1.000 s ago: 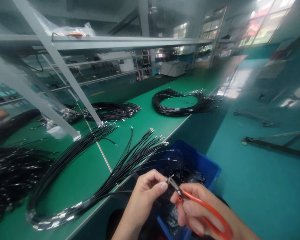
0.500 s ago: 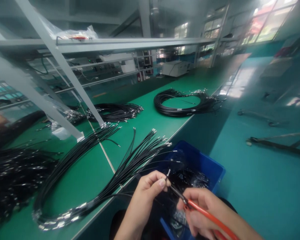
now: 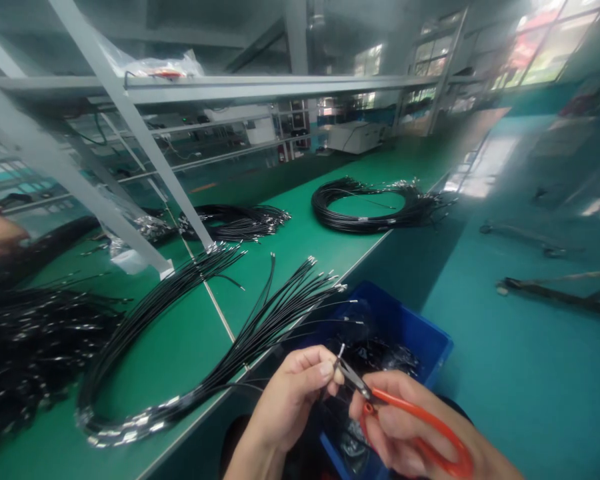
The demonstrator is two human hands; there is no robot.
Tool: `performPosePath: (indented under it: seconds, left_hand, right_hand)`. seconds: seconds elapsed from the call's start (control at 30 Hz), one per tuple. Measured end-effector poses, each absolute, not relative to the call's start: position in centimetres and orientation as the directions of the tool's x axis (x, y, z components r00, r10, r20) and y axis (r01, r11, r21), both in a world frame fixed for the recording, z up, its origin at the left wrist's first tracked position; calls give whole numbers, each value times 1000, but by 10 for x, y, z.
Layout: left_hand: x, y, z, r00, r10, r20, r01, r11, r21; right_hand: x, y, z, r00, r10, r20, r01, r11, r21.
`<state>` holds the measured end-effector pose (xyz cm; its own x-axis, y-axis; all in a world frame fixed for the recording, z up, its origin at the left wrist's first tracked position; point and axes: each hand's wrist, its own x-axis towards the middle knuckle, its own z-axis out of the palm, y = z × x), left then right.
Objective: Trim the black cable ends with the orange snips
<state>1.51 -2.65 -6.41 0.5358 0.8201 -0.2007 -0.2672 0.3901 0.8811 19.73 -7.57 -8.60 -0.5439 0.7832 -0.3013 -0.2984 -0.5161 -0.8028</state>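
Between the thumb and fingers of my left hand [image 3: 300, 387] is pinched the end of a black cable, its pale tip [image 3: 341, 351] sticking up past the fingertips. My right hand [image 3: 405, 420] grips red-handled scissors [image 3: 443, 427] by their loops. The scissor blades [image 3: 353, 378] are parted and reach to the cable just beside my left fingertips. To the left, a looped bundle of black cables [image 3: 115, 347] lies on the green table [image 3: 160, 373], with pale tips at the ends and shiny bands round its bottom curve.
Below my hands stands a blue bin [image 3: 430, 340] holding dark scraps. Farther along the table lie a coil of cables [image 3: 325, 213] and another cable bundle [image 3: 240, 223]. A cable heap [image 3: 40, 347] and another person's arm [image 3: 0, 237] are at left. A metal shelf post [image 3: 130, 127] rises there.
The scissors have opened: their blades now stand apart and the handles are spread. My left hand still pinches the cable end. The view has shifted slightly.
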Motion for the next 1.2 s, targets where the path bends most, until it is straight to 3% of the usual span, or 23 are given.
performPosePath:
  seconds: [0.17,0.3,0.37,0.47,0.57,0.73,0.87,1.1,1.2]
  left_hand:
    - [14,-27,-65,539,821,-189,-274,383,882]
    - [14,-26,-66,520,831,-197,-247,368,897]
    - [14,-26,-67,513,836,-197,-225,353,908]
    - [16,-28,-67,510,839,-189,-195,327,925]
    - [20,-31,-67,521,832,-192,-194,334,922]
    - [23,-34,-67,555,807,-201,-208,369,906]
    - [21,-34,-69,557,803,-212,-194,375,907]
    - [26,-41,-63,406,904,-137,81,114,990]
    - [26,-41,-61,398,910,-120,79,96,992]
  right_hand:
    - [196,-71,-95,-571,796,-203,-406,-488,-772]
    - [196,-73,-80,-518,778,-354,-174,-501,-848]
    - [194,-73,-75,-361,871,-333,-161,-410,-898]
    - [186,-69,-74,25,992,-126,-273,-115,-955]
    - [177,-63,-75,145,989,-21,-327,28,-945]
    - [167,-61,-71,103,995,-2,-348,34,-937]
    - [165,-62,-69,131,991,13,-269,48,-962]
    - [158,-63,-79,307,949,76,149,31,-988]
    - [158,-65,-77,317,948,37,84,10,-996]
